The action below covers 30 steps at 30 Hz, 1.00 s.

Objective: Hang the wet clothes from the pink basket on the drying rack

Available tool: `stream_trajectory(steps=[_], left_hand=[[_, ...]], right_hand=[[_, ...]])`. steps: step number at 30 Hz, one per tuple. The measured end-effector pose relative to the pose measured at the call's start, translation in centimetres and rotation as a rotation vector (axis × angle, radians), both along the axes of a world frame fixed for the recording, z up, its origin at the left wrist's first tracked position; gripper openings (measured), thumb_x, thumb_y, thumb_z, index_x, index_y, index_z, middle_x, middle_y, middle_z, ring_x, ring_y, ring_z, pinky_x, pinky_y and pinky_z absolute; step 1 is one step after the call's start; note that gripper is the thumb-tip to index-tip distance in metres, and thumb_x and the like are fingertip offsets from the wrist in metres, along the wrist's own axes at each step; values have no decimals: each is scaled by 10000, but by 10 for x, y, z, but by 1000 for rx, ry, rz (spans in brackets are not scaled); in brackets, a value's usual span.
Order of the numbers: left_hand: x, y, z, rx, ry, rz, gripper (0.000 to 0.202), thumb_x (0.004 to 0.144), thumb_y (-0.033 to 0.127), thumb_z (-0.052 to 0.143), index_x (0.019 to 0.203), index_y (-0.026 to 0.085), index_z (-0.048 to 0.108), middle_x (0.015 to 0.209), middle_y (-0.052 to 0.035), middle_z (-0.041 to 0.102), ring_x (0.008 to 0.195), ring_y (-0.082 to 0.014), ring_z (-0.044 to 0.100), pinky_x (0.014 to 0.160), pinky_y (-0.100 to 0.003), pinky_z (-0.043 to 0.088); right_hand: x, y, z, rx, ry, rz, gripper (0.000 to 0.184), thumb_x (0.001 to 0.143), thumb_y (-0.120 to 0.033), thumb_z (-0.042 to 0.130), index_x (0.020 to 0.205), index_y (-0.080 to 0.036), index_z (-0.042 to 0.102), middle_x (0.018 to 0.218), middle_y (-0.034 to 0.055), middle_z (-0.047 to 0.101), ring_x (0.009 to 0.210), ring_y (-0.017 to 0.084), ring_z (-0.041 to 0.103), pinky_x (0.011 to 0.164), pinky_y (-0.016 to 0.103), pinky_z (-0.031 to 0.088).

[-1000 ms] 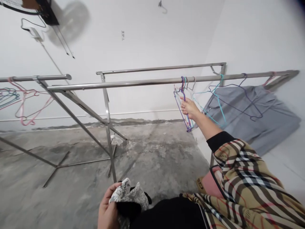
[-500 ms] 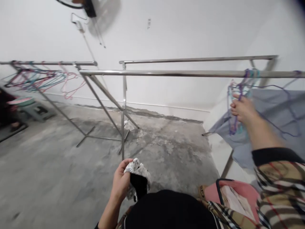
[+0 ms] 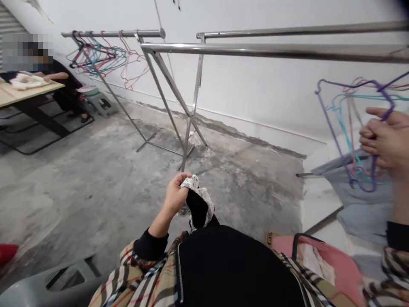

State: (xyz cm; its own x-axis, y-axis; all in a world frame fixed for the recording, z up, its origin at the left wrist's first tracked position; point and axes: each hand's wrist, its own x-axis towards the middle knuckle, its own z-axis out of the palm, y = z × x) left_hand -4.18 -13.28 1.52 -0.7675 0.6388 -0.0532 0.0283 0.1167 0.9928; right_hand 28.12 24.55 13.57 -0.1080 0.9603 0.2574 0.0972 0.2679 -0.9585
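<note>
My left hand (image 3: 175, 194) is closed on the edge of a small bunched cloth (image 3: 207, 202), white and patterned outside with a black inner face; its kind is unclear. On the right, my right hand (image 3: 385, 138) grips a purple clothes hanger (image 3: 332, 117). Turquoise hangers (image 3: 340, 115) and a pink hanger (image 3: 351, 128) hang in a bunch just behind it. This bunch lies below the front rail (image 3: 249, 50), apart from it in view. Whether my fingers also hold the other hangers, I cannot tell.
More hangers (image 3: 96, 55) hang on the left rack. Grey cloth (image 3: 361, 213) lies behind my right hand, above a pink bucket (image 3: 348, 260) with pale cloth inside. Grey stools (image 3: 57, 283) stand at left. Another person (image 3: 59, 76) sits at a table (image 3: 41, 90).
The view has swung left and downward. Hangers that hung from the front rail beside my right hand are now off it, lower, with the purple one in my grip. My left hand keeps the cloth.
</note>
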Motion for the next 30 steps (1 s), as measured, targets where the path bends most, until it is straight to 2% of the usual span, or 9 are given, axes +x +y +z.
stream_trajectory(steps=[6, 10, 15, 17, 20, 22, 24, 27, 30], left_hand=[[-2, -3, 0, -28, -94, 28, 330, 646, 366, 721, 892, 163, 635, 765, -18, 699, 672, -144, 631, 656, -237, 468], [-8, 0, -3, -18, -111, 42, 342, 630, 348, 740, 895, 158, 638, 776, -25, 705, 671, -147, 638, 654, -241, 475], [-19, 8, -3, 60, -93, 87, 282, 655, 270, 692, 909, 163, 632, 773, -8, 685, 672, -128, 622, 647, -225, 459], [-24, 12, 1, 98, -96, 103, 269, 663, 265, 683, 907, 167, 623, 773, -4, 676, 667, -123, 613, 636, -221, 454], [-32, 19, 5, 147, -93, 109, 264, 669, 263, 687, 903, 173, 603, 767, -1, 664, 654, -114, 600, 616, -211, 444], [-37, 23, 6, 148, -64, 110, 255, 685, 269, 683, 905, 178, 594, 744, 3, 649, 638, -113, 591, 593, -206, 434], [-41, 28, 5, 123, -1, 114, 243, 711, 288, 678, 913, 182, 594, 715, 9, 630, 607, -108, 571, 562, -200, 418], [-47, 33, 0, 76, 105, 121, 226, 742, 313, 668, 912, 182, 596, 667, 19, 598, 545, -95, 521, 516, -194, 385], [-51, 34, -4, 11, 198, 110, 188, 754, 298, 649, 894, 180, 607, 636, 20, 593, 525, -99, 503, 504, -200, 366]], right_hand=[[-19, -34, 4, -137, -25, 133, 407, 882, -130, 562, 1287, -167, 579, 440, -99, 446, 319, -7, 314, 479, 274, 60], [-23, -56, -10, -126, 20, 196, 343, 861, -165, 619, 1204, -168, 623, 462, -88, 449, 327, 10, 311, 434, 245, 75], [-27, -109, -60, 26, 220, 287, 317, 688, -305, 812, 957, -212, 671, 501, -74, 432, 358, 48, 340, 364, 226, 171], [-34, -137, -85, -10, 211, 290, 372, 670, -337, 821, 991, -218, 675, 569, -49, 479, 397, 63, 381, 369, 229, 231], [-48, -179, -117, -141, 131, 299, 358, 778, -426, 721, 1051, -199, 673, 551, -55, 436, 408, 63, 344, 384, 220, 227], [-56, -204, -131, -211, 61, 415, 346, 869, -487, 595, 1017, -184, 672, 497, -75, 337, 407, 63, 282, 400, 218, 209], [-60, -221, -137, -236, -43, 635, 404, 914, -533, 495, 977, -176, 672, 489, -75, 298, 430, 72, 274, 430, 228, 225], [-65, -234, -136, -209, -274, 925, 433, 927, -538, 458, 919, -172, 690, 498, -57, 334, 470, 89, 323, 474, 251, 264], [-76, -234, -130, -210, -452, 1024, 385, 930, -489, 468, 903, -184, 701, 510, -44, 378, 488, 102, 354, 476, 261, 281]])
